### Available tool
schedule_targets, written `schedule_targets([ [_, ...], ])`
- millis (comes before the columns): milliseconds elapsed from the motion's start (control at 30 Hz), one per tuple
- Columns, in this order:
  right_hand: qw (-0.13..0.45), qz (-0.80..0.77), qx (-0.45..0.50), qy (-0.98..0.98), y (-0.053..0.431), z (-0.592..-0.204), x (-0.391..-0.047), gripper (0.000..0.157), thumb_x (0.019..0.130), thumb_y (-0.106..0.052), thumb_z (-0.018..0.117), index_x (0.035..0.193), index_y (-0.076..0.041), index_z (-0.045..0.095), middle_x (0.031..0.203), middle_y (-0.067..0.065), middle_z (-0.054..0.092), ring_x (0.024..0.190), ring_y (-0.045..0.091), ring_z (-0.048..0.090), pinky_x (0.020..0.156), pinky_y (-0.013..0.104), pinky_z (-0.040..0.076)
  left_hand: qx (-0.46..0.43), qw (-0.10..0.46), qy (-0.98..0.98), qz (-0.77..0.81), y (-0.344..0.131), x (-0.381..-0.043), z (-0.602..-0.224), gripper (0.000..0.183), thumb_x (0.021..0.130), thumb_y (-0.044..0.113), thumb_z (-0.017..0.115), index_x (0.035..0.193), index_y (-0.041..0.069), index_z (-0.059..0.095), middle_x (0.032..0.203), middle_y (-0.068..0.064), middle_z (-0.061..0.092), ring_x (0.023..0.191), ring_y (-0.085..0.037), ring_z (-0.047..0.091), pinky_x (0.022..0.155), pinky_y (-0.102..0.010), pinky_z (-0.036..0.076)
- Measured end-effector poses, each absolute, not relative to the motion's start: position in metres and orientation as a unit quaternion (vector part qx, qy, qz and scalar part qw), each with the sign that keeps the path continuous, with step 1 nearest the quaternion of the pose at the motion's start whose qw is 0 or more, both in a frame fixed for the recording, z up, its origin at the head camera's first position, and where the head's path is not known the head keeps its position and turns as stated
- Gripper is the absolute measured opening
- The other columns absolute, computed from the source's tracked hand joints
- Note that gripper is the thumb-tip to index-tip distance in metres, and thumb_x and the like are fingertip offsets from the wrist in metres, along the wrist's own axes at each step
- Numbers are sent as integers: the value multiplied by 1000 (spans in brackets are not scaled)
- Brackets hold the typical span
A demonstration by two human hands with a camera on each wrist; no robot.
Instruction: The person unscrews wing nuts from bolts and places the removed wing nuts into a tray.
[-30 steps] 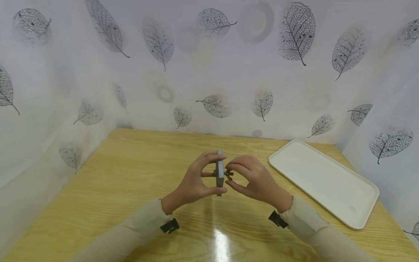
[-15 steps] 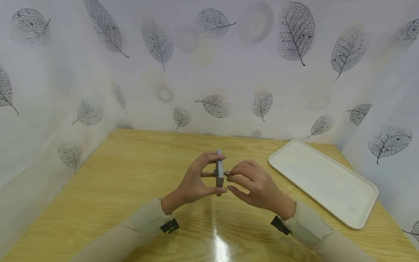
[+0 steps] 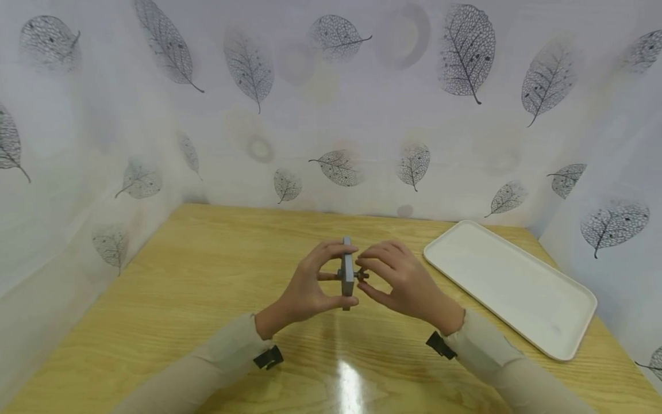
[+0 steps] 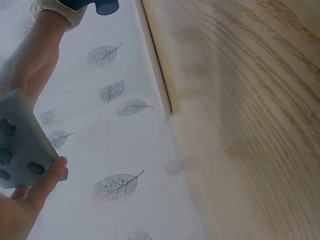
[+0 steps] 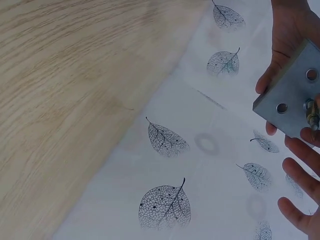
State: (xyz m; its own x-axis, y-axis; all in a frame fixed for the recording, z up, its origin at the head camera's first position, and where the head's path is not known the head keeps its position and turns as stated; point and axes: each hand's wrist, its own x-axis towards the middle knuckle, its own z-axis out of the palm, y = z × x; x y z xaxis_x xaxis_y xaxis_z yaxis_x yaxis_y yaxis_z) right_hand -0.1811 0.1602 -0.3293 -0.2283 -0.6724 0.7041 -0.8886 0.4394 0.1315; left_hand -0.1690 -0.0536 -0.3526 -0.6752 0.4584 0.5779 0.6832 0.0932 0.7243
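Observation:
A grey metal plate [image 3: 347,267] with several round holes stands on edge above the table. My left hand [image 3: 302,287] grips it by its top and bottom edges, another finger behind it by the bolt head [image 4: 5,156]. The bolt [image 5: 314,125] passes through the plate and sticks out to the right, carrying a brass-coloured wing nut [image 3: 361,276]. My right hand [image 3: 411,282] pinches at this nut with thumb and fingertips. In the right wrist view, fingers partly cover the nut.
A white rectangular tray [image 3: 512,287] lies at the right of the wooden table [image 3: 233,253]. Leaf-printed white cloth [image 3: 362,115] hangs behind the table and along both sides. Each wrist wears a black strap mount [image 3: 269,357].
My right hand's fingers have rolled over the wing nut and come back, the wrist dipping and rising a little. The left hand and plate have stayed in place.

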Motion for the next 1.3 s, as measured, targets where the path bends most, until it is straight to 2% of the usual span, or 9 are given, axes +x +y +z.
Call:
schedule_targets([
  [267, 385, 131, 506, -760, 160, -334, -182, 35, 94, -37, 51, 95, -5, 67, 91, 5, 67, 87, 22, 62, 86, 48, 51, -391, 106, -733, -546, -54, -169, -352, 73, 70, 9, 82, 134, 11, 47, 134, -13, 44, 113, -31, 54, 74, -28, 59],
  [667, 410, 150, 529, -728, 157, -331, -171, 29, 96, -29, 52, 82, -8, 68, 84, 4, 67, 81, 20, 62, 80, 43, 52, -392, 102, -735, -544, -56, -171, -355, 71, 73, 20, 81, 135, 13, 46, 136, -11, 43, 115, -29, 54, 75, -28, 59],
  [867, 401, 193, 528, -724, 157, -329, -174, 24, 94, -26, 57, 92, -5, 67, 91, 6, 64, 85, 21, 60, 76, 38, 51, -397, 104, -732, -544, -55, -170, -354, 73, 71, 13, 83, 134, 12, 46, 135, -12, 44, 114, -30, 54, 75, -26, 58],
  [1067, 367, 194, 514, -751, 159, -330, -180, 32, 93, -32, 56, 100, -3, 66, 100, 7, 64, 93, 22, 59, 82, 39, 49, -396, 104, -734, -542, -54, -170, -354, 74, 70, 12, 83, 134, 12, 46, 135, -12, 44, 114, -30, 54, 74, -25, 58],
  [1300, 357, 174, 503, -767, 160, -332, -184, 34, 93, -36, 53, 99, -6, 66, 98, 5, 65, 93, 21, 59, 85, 42, 49, -394, 103, -736, -541, -54, -170, -354, 74, 70, 12, 83, 135, 12, 46, 135, -12, 44, 114, -31, 54, 75, -25, 58],
])
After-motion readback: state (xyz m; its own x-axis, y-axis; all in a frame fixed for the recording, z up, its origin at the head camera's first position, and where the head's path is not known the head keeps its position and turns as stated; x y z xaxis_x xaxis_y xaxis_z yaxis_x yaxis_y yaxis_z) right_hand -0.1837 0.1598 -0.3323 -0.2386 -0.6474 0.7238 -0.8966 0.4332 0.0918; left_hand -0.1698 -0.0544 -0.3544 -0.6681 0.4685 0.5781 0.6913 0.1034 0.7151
